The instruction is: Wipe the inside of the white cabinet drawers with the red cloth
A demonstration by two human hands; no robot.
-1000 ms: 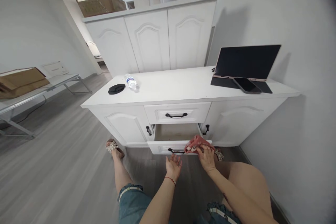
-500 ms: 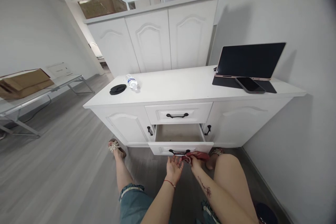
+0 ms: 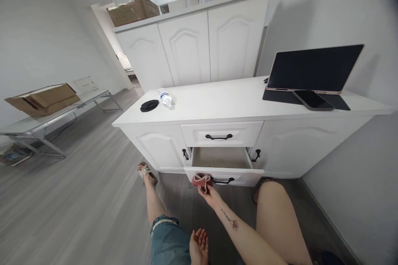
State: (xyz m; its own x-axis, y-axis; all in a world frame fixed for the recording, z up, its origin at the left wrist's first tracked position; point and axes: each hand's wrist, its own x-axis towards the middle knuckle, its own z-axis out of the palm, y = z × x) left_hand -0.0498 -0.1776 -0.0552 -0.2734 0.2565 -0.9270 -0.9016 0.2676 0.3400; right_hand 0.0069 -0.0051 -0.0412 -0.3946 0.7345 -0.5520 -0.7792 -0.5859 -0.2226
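Observation:
My right hand point(image 3: 209, 192) holds a small pink cloth point(image 3: 200, 180) against the left part of the front panel of the open lower drawer point(image 3: 222, 174) of a white sideboard point(image 3: 236, 105). The drawer's inside looks bare. My left hand point(image 3: 199, 247) rests palm up and open near my lap at the bottom of the view, holding nothing. A black handle point(image 3: 224, 181) sits on the drawer front just right of the cloth. The upper drawer point(image 3: 221, 133) is closed.
On the sideboard top lie a black lid point(image 3: 149, 105), a water bottle point(image 3: 164, 97), a propped tablet point(image 3: 314, 68) and a phone point(image 3: 313, 100). A tall white cabinet point(image 3: 192, 45) stands behind. A low glass table point(image 3: 46, 118) with a cardboard box point(image 3: 42, 98) is at left.
My right hand moved the pink cloth leftward from the drawer's right corner to its left front. My left hand dropped back from near the drawer to my lap. The view shifted left.

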